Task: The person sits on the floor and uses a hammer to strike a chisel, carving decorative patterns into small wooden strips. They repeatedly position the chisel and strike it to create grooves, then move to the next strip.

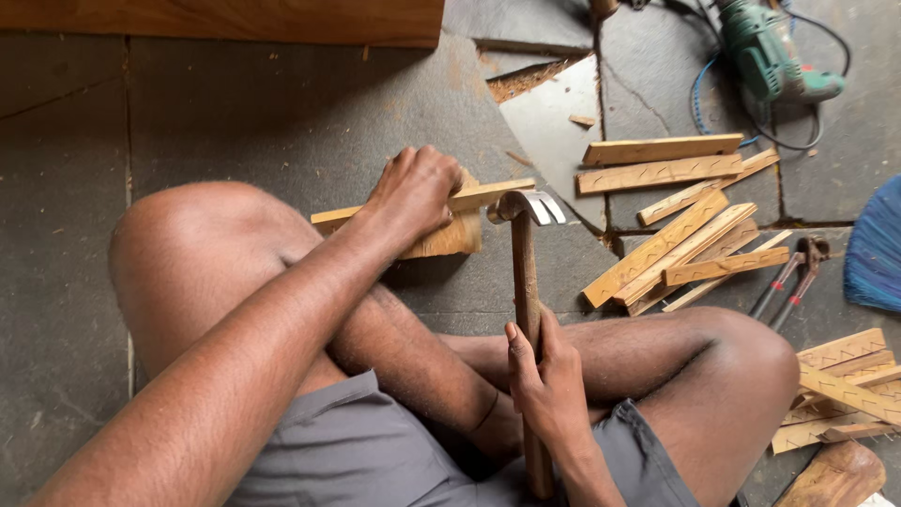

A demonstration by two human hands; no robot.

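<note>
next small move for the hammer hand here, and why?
Probably a short tap down onto the wooden strip. The right hand grips the claw hammer by its handle, head poised at the strip's end, while the left hand presses the strip onto the wood block. No nail is visible.

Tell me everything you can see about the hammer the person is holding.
The claw hammer has a long brown wooden handle and a pale metal head with a forked claw pointing right. It stands roughly vertical in the picture, head farthest from the person. The right hand grips the handle about midway. The head meets a thin wood strip, which the left hand presses onto a wooden block.
</note>
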